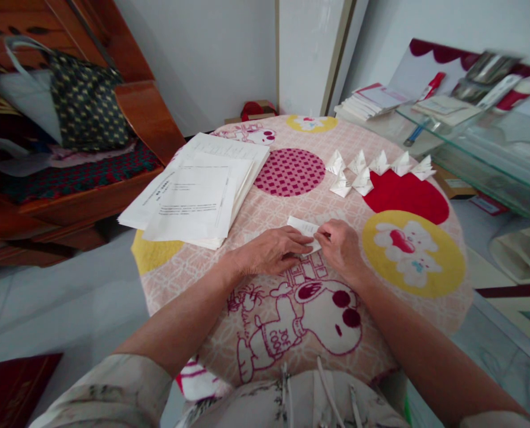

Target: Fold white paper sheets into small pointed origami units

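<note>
A small folded strip of white paper lies on the pink cartoon-print tablecloth in front of me. My left hand rests flat over its near end, fingers together and pressing it down. My right hand pinches the paper's right edge between thumb and fingers. Both hands meet at the paper, near the middle of the round table. Most of the strip is hidden under my fingers.
A stack of printed white sheets lies at the left of the table. Several folded white paper shapes sit at the far right. A glass shelf with books and pens stands right; a wooden bench with a bag stands left.
</note>
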Action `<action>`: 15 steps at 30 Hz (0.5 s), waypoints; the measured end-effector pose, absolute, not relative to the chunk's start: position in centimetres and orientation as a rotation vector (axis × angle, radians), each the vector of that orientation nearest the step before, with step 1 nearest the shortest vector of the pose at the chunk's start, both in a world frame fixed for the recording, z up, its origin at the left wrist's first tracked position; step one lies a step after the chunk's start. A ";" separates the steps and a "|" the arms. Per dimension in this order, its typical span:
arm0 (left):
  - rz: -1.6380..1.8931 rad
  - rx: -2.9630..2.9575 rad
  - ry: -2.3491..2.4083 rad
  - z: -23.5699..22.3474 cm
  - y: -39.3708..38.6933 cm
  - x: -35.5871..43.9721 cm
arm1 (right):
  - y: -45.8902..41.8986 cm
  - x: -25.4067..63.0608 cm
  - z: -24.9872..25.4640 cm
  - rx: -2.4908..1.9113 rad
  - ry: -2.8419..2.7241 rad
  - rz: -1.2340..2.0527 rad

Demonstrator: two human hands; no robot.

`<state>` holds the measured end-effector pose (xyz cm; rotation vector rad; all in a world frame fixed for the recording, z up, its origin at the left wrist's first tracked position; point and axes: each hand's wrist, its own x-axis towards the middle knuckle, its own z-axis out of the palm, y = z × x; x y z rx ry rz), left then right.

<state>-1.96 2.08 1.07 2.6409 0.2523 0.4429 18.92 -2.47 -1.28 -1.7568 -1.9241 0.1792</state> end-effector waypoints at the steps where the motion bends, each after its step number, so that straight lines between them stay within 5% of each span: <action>1: 0.436 2.643 0.250 1.1 2.0 -1.9 | -2.5 18.9 -1.3 -1.750 -1.925 0.174; 15: 0.425 2.671 0.292 0.9 1.8 -1.6 | -3.9 19.7 -0.3 -1.524 -1.817 0.097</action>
